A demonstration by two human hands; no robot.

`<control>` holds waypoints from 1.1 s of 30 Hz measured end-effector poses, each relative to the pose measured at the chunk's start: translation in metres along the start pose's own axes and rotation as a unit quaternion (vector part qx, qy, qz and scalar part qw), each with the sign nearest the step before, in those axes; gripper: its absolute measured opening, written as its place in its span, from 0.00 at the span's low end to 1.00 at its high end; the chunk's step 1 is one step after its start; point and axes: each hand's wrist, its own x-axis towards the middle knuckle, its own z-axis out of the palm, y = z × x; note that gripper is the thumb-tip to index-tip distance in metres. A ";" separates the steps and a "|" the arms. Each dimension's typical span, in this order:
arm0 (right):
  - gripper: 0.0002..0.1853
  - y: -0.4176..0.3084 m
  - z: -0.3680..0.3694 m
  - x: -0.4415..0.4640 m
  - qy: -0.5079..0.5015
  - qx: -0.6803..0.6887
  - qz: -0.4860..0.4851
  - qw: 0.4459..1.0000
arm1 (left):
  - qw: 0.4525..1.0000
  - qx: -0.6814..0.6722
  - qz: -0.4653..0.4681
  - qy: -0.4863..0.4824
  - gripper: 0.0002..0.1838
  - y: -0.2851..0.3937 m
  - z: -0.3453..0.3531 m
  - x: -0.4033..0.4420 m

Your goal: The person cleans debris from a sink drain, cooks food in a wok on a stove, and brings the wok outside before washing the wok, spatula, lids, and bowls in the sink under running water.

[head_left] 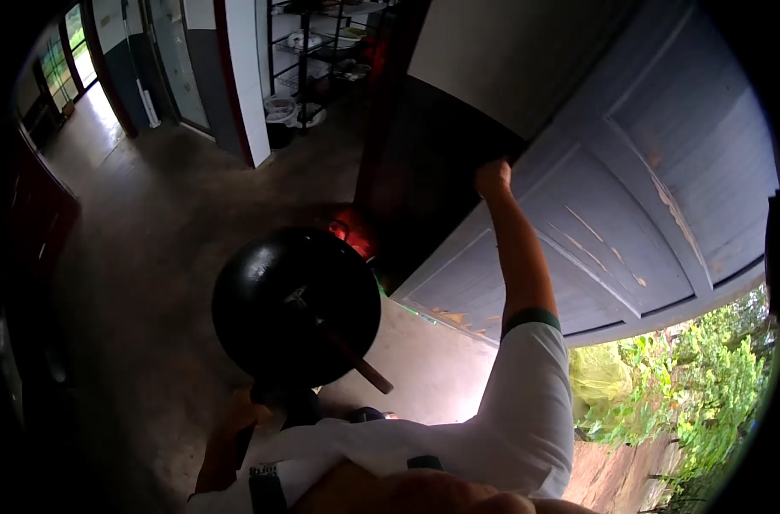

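Apparently, at the left, the person's left hand [246,413] sits low in deep shadow beside the near edge of a black wok [265,300], curled nearly closed; it seems to have hold of the dark grip there, though the gloom hides just how the digits wrap. The wok is held up in front of the body, over the concrete-looking floor [150,257], its broad round shape facing the camera. It looks like metal, so I would judge it stiff and fairly heavy, unlikely to break but apt to twist in a one-handed hold, since most of its bulk lies away from the grip. The shine on its upper left suggests a smooth, perhaps oily surface, so the grip looks a surer hold than the bare rim. Next, towards the right of the wok, a utensil with a wooden handle [362,368] appears to lie across it, its end jutting past the edge; it looks light and rigid, likely to slide if the wok tips, and best held by the wood. A red object [355,233] shows just behind the wok's far right edge. Further right, the outstretched right hand [494,180] is bent into a fist at the edge of a worn grey door [630,184]; it seems to grasp that edge, though its fingertips are hidden. The door looks rigid and broad, with scuffed, flaking paint, and its edge offers a firm hold.
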 end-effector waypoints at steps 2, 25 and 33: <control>0.14 0.000 -0.008 -0.012 -0.011 -0.043 -0.014 0.999 | 0.999 -0.035 -0.023 -0.003 0.20 0.017 -0.032 -0.002; 0.29 -0.224 0.109 -0.475 0.215 0.780 0.555 0.193 | 0.984 0.042 0.137 -0.109 0.20 0.057 -0.092 0.186; 0.12 -0.115 0.128 -0.577 0.468 0.537 0.681 -0.170 | 0.969 0.136 0.118 -0.167 0.20 0.118 -0.001 0.184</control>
